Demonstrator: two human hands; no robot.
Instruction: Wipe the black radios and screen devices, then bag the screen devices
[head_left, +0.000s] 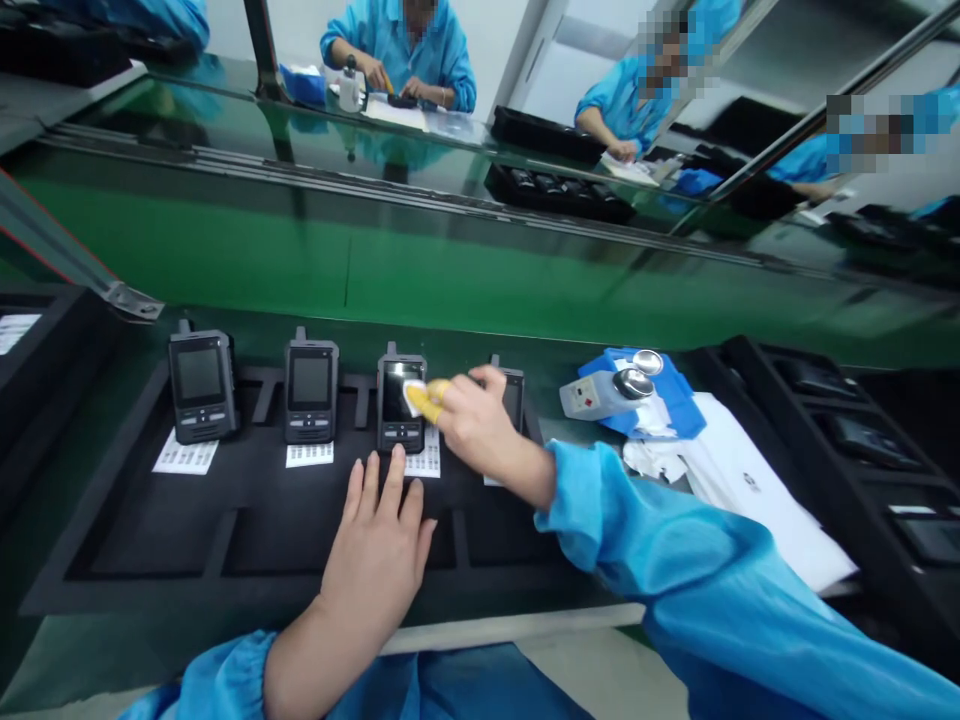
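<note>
Several grey handheld radios with small screens and stub antennas stand in a row along the back of a black foam tray (150,540). My right hand (480,425), with yellow finger cots, pinches a small white wipe (412,395) against the screen of the third radio (403,425) from the left. Below that radio my left hand (382,540) is spread flat, its fingertips at the lower edge. The first radio (201,385) and second radio (310,390) stand to the left. Behind my right hand the fourth radio (514,395) is partly hidden. White label sheets (186,455) lie under the radios.
Right of my hand, a bottle with a metal cap (600,395) leans on a blue bin (679,418) of white wipes. White paper (757,490) lies beside it. Another foam tray with devices (862,440) is at far right. Co-workers (405,50) sit beyond the green partition (300,250).
</note>
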